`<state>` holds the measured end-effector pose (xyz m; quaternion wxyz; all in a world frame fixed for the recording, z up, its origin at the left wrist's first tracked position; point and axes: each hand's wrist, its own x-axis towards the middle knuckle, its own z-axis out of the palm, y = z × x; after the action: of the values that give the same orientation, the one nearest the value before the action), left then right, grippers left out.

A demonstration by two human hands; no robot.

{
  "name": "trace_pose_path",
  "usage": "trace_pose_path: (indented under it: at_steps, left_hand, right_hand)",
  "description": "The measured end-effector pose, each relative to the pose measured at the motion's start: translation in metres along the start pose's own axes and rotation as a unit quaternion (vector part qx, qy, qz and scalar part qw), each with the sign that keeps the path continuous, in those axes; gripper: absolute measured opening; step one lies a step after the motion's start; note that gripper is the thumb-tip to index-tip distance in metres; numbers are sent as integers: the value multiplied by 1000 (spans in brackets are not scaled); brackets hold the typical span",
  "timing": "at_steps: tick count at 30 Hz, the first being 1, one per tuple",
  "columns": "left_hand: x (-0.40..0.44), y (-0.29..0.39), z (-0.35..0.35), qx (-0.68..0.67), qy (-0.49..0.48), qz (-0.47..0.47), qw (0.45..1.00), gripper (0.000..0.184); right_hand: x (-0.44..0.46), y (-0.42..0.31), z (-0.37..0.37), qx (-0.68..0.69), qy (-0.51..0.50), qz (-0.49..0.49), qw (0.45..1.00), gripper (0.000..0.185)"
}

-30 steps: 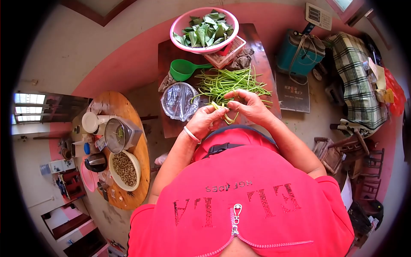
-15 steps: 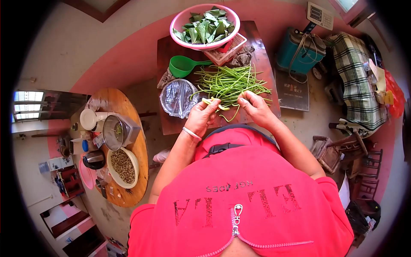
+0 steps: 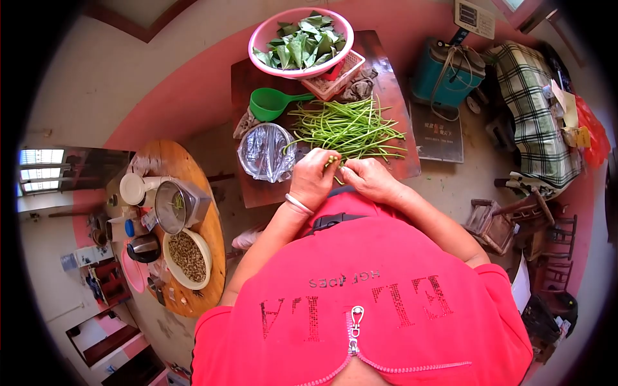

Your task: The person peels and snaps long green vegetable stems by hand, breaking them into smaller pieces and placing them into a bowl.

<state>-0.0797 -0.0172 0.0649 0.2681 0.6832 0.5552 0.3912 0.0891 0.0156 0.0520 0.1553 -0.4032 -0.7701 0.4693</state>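
Note:
A loose pile of long, thin green vegetable stems [image 3: 351, 127] lies on the dark red table [image 3: 399, 106]. At its near edge, my left hand [image 3: 311, 177] is closed, with short stem pieces [image 3: 333, 159] showing between the fingers. Close beside it, my right hand [image 3: 373, 180] pinches at the same stems, thumb and fingers together. The fingertips of both hands nearly meet, and the exact grip is partly hidden. A bowl covered in clear plastic [image 3: 265, 153] stands left of the pile. Behind that is a green ladle [image 3: 267, 105].
A pink basin [image 3: 259, 56] of green leaves rests at the table's back, by a pink basket [image 3: 328, 85] and a crumpled cloth [image 3: 360, 87]. To the left stands a round wooden table [image 3: 215, 257] with a bowl and kettle. A teal machine [image 3: 444, 74] stands right.
My hands have come together and lower, near my body; before, they were apart with pale-green stem pieces in my left hand. The view has shifted slightly.

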Motion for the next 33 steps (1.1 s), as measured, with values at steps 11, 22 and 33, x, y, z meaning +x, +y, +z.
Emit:
trace_pose_path:
  at_steps: [11,22,33]
  left_hand:
    - [-5,-24,2,-7,-15,0,1000,15]
    - [-12,-20,-23,-305,-233,-319,867,16]
    - [-27,-41,-22,-503,-173,-397,748,13]
  right_hand:
    - [6,10,4,104,-29,36,993,36]
    - [4,19,3,390,-112,113,907,36]
    - [-4,33,-10,523,-55,192,829,30]
